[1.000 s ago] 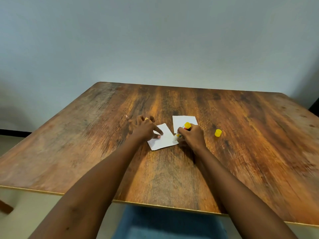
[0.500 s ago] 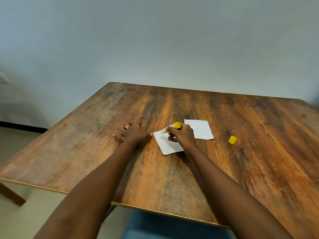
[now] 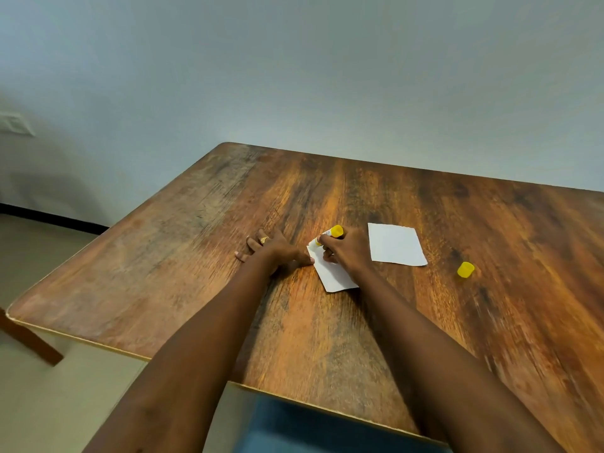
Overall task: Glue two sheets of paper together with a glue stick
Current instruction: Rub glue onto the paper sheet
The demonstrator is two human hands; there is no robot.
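Two small white paper sheets lie on the wooden table [image 3: 425, 322]. The near sheet [image 3: 335, 274] is partly under my right hand [image 3: 346, 253], which grips a glue stick [image 3: 330, 233] with a yellow end, its tip down on the sheet's far left corner. My left hand [image 3: 274, 250] lies flat on the table with fingers spread, its thumb touching the sheet's left edge. A ring shows on one finger. The second sheet [image 3: 395, 245] lies apart to the right. The yellow cap [image 3: 465, 269] stands alone further right.
The table's near edge [image 3: 327, 408] runs just in front of me, its left corner [image 3: 13, 315] rounded. A pale wall stands behind. A blue seat [image 3: 310, 429] shows below the edge, and a wooden leg [image 3: 29, 341] at the left.
The view has swung left. The glue stick has travelled from the sheet's right edge to its far left corner. My left hand slid off the sheet and now only touches its left edge.
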